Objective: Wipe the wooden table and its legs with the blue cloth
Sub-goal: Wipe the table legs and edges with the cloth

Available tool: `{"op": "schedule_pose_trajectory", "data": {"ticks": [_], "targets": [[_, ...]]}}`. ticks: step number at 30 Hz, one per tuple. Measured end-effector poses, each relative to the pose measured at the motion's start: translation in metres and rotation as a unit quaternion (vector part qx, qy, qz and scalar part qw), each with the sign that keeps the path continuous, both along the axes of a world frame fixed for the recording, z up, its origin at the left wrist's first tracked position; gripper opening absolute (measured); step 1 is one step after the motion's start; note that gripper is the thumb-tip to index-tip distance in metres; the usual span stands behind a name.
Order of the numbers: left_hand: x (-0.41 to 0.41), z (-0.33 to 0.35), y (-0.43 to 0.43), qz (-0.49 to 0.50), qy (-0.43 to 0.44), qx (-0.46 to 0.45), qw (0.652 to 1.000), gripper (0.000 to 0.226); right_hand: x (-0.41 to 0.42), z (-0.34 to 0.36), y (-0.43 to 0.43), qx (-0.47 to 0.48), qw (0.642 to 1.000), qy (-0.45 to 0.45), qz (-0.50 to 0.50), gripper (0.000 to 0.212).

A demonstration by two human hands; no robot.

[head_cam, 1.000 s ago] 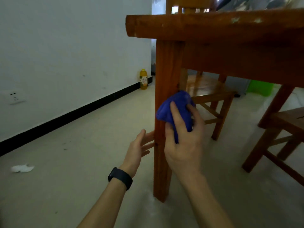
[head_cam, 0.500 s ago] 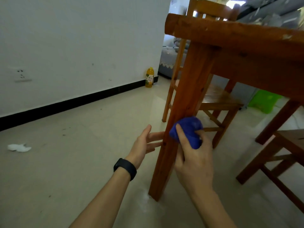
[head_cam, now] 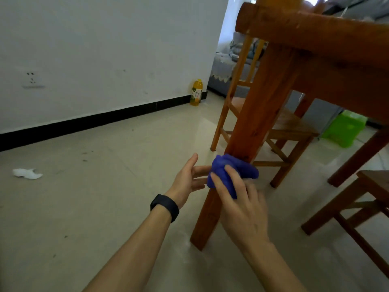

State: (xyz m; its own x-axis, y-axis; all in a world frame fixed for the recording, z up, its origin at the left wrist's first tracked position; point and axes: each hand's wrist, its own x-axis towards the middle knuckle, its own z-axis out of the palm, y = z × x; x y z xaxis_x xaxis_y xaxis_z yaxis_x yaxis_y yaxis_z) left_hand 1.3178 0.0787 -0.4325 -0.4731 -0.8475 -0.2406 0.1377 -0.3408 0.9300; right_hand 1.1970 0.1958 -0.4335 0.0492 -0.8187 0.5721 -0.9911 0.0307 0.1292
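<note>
Asker: Hands first, how do they lie?

Watcher: Right hand [head_cam: 242, 209] reaches in from five o'clock of the view, forearm rising toward the centre and the back of the hand facing the camera. Its fingers curl over the blue cloth [head_cam: 226, 170], bunching it into a wad and pressing it against the table leg [head_cam: 259, 114].

Asker: And the other?

Watcher: Left hand [head_cam: 187, 182] comes in from seven o'clock, with a black wristband [head_cam: 165, 207] on the wrist. The palm faces the leg, the thumb points toward twelve, and the fingers are straight and a little spread. It holds nothing. The fingertips run behind the cloth at three o'clock of the hand, so I cannot tell whether they touch the wood.

Asker: Where on the leg is the cloth?

Watcher: On the lower half, wrapped partly round the near face and the side toward three o'clock. It is well above the foot, which stands on the pale floor [head_cam: 105, 207]. In the picture the leg leans, running up toward one o'clock to the corner of the wooden table [head_cam: 315, 39], whose thick edge fills the upper right.

Asker: What's around?

Watcher: A wooden chair [head_cam: 290, 131] stands behind the leg, at two o'clock from the cloth. A green plastic container [head_cam: 345, 131] sits beyond it at three, and another wooden seat [head_cam: 374, 186] is at the right edge, about four. A yellow bottle [head_cam: 196, 92] stands against the white wall [head_cam: 105, 49] at twelve o'clock. A crumpled white scrap [head_cam: 27, 173] lies on the floor at nine, and a wall socket [head_cam: 32, 80] sits at ten.
</note>
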Motion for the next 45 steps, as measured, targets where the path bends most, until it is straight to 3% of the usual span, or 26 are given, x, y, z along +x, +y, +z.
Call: {"op": "schedule_pose_trajectory", "data": {"ticks": [3, 8, 10, 12, 15, 17, 19, 22, 23, 25, 27, 29, 31, 34, 37, 40, 42, 45], "targets": [[-0.001, -0.002, -0.003, 0.003, 0.01, 0.008, 1.0, 0.064, -0.003, 0.007, -0.014, 0.015, 0.999, 0.036, -0.026, 0.066], [0.005, -0.003, -0.007, -0.038, -0.007, 0.0, 0.999, 0.076, 0.007, -0.04, 0.007, 0.278, 0.959, 0.009, -0.048, 0.066], [0.007, -0.005, -0.007, -0.049, -0.011, -0.004, 0.999, 0.077, 0.008, -0.049, 0.014, 0.321, 0.945, -0.018, -0.06, 0.068], [0.008, -0.005, -0.008, -0.055, -0.013, -0.005, 0.998, 0.076, 0.015, -0.037, 0.011, 0.233, 0.972, -0.013, -0.038, 0.078], [0.007, -0.006, -0.006, -0.05, -0.006, 0.0, 0.999, 0.073, 0.009, -0.009, -0.001, 0.067, 0.996, -0.026, -0.052, 0.071], [0.006, -0.006, -0.006, -0.047, -0.005, 0.002, 0.999, 0.07, 0.005, 0.005, -0.004, 0.057, 0.995, -0.018, -0.078, 0.073], [0.006, -0.006, -0.007, -0.055, -0.004, -0.003, 0.998, 0.072, 0.005, -0.002, -0.002, 0.142, 0.987, 0.013, -0.077, 0.074], [0.01, -0.007, -0.008, -0.072, -0.012, -0.014, 0.997, 0.074, -0.005, -0.038, 0.017, 0.376, 0.926, -0.013, -0.033, 0.067], [0.01, -0.007, -0.009, -0.073, -0.014, -0.016, 0.997, 0.074, -0.01, -0.042, 0.021, 0.387, 0.921, -0.024, -0.02, 0.068], [0.01, -0.007, -0.009, -0.072, -0.011, -0.019, 0.997, 0.07, -0.013, -0.03, 0.025, 0.29, 0.956, -0.054, 0.0, 0.083], [0.007, -0.003, -0.008, -0.067, -0.008, -0.02, 0.998, 0.065, -0.011, -0.002, 0.025, 0.09, 0.991, -0.089, 0.045, 0.089], [0.003, 0.003, -0.005, -0.057, -0.008, -0.025, 0.998, 0.061, -0.009, 0.038, 0.017, -0.114, 0.983, -0.12, 0.083, 0.07], [-0.003, 0.009, -0.002, -0.052, -0.003, -0.038, 0.998, 0.057, -0.01, 0.075, 0.002, -0.218, 0.961, -0.158, 0.057, 0.059], [-0.011, 0.014, 0.003, -0.043, 0.013, -0.062, 0.997, 0.049, -0.019, 0.062, -0.016, -0.188, 0.945, -0.263, 0.04, 0.06], [-0.013, 0.019, 0.004, -0.036, 0.019, -0.085, 0.996, 0.049, -0.03, -0.016, 0.001, -0.028, 0.965, -0.256, 0.05, 0.058], [-0.012, 0.027, 0.005, -0.031, 0.016, -0.104, 0.994, 0.049, -0.041, -0.06, 0.026, 0.142, 0.948, -0.279, 0.061, 0.055], [-0.013, 0.035, 0.009, -0.025, 0.008, -0.129, 0.991, 0.047, -0.043, -0.049, 0.029, 0.125, 0.942, -0.306, 0.051, 0.064], [-0.016, 0.045, 0.015, -0.009, 0.008, -0.162, 0.987, 0.05, -0.031, 0.016, 0.019, -0.02, 0.914, -0.397, 0.074, 0.065]]}}
